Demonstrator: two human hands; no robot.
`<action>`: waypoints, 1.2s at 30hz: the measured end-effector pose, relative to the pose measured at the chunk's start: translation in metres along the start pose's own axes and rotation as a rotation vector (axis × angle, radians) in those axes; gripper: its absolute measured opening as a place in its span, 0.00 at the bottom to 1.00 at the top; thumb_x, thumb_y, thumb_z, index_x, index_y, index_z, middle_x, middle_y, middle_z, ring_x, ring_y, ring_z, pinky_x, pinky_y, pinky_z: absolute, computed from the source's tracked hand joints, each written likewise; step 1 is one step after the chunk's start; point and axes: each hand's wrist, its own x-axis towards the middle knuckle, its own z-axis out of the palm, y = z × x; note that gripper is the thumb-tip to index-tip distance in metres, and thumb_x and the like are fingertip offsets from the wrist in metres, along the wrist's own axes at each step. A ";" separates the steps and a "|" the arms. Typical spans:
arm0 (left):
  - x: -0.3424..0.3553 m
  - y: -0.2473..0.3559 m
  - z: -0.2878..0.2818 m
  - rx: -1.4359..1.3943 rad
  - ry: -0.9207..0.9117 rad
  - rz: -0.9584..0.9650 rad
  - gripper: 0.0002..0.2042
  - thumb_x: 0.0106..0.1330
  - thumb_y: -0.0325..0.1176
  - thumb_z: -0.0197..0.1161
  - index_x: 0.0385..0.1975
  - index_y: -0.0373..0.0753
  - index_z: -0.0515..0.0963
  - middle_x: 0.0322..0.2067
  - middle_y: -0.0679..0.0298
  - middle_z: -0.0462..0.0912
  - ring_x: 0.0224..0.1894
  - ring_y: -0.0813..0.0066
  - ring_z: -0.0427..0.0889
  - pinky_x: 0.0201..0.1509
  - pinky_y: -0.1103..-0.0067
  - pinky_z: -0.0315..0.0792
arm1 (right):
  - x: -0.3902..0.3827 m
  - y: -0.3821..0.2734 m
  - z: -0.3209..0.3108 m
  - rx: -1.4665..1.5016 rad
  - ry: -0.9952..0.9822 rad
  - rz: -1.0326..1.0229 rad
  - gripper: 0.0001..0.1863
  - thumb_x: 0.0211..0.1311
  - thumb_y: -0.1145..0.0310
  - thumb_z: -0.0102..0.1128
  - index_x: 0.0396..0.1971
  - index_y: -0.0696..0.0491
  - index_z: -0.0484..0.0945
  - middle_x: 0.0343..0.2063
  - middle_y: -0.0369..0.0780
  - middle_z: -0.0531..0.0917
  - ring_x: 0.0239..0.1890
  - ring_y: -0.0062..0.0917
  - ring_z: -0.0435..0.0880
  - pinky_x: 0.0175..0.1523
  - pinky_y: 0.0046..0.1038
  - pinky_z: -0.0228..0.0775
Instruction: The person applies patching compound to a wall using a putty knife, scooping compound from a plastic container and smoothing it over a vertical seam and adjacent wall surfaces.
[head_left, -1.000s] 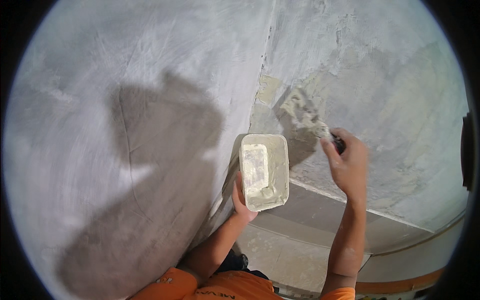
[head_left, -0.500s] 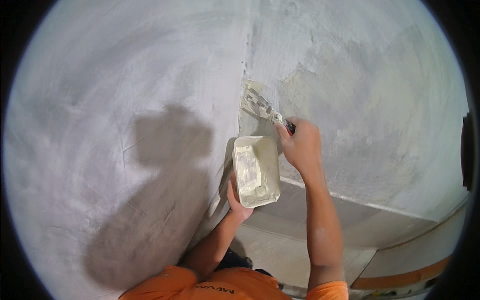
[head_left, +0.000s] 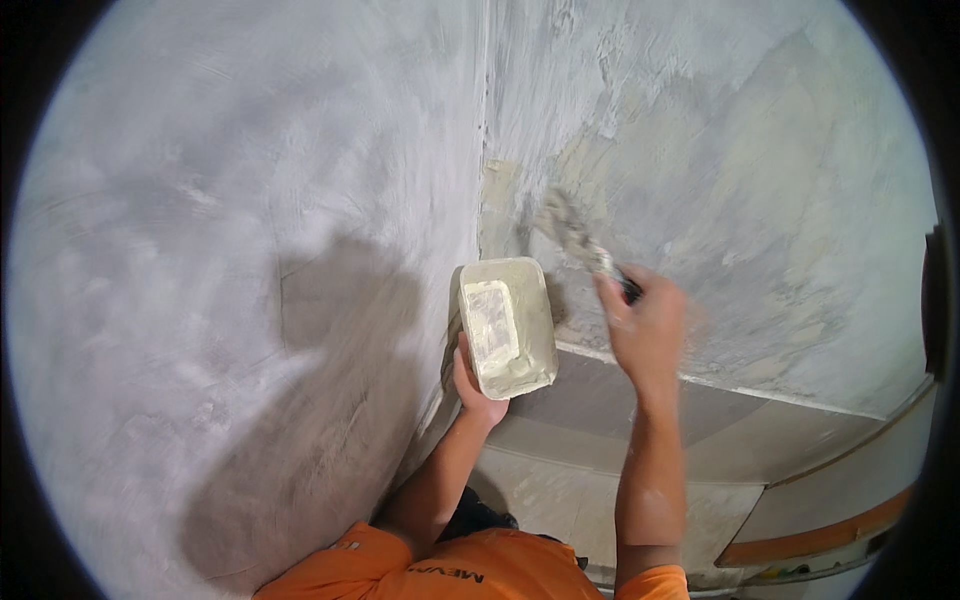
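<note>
My left hand (head_left: 478, 388) holds a rectangular white tub (head_left: 507, 325) from below; pale putty lies inside it. My right hand (head_left: 645, 325) grips the dark handle of a putty knife (head_left: 572, 232), whose blade is blurred and pressed against the grey wall just right of the inner corner. A patch of fresh pale putty (head_left: 500, 195) runs down the corner beside the blade. Both forearms come up from orange sleeves at the bottom.
Two grey plastered walls meet at a vertical corner (head_left: 484, 120). My shadow (head_left: 330, 400) falls on the left wall. Below the right wall runs a pale skirting edge (head_left: 740, 392), then floor, with an orange strip (head_left: 820, 535) at the lower right.
My right hand has swung the knife from the corner out to the right along the wall, then back partway. The tub in my left hand has stayed about where it was.
</note>
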 end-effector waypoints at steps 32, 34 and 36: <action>0.014 -0.009 -0.013 -0.004 -0.025 -0.016 0.30 0.76 0.57 0.38 0.72 0.49 0.63 0.68 0.66 0.69 0.69 0.62 0.68 0.72 0.63 0.62 | 0.006 0.009 0.036 0.051 -0.011 -0.035 0.20 0.57 0.58 0.68 0.32 0.64 0.84 0.17 0.52 0.78 0.18 0.39 0.75 0.31 0.38 0.68; 0.015 -0.015 -0.017 -0.011 -0.064 -0.020 0.29 0.76 0.56 0.38 0.72 0.49 0.63 0.67 0.66 0.70 0.68 0.62 0.69 0.72 0.63 0.63 | 0.024 0.007 0.063 0.071 -0.093 -0.057 0.20 0.58 0.57 0.67 0.32 0.64 0.84 0.18 0.53 0.79 0.19 0.40 0.78 0.31 0.38 0.69; 0.017 -0.015 -0.017 0.017 -0.085 -0.019 0.29 0.76 0.56 0.38 0.71 0.49 0.63 0.67 0.66 0.70 0.68 0.62 0.69 0.72 0.64 0.63 | 0.034 0.020 0.082 0.066 -0.038 0.015 0.21 0.59 0.57 0.66 0.31 0.64 0.84 0.17 0.53 0.79 0.19 0.40 0.77 0.31 0.38 0.69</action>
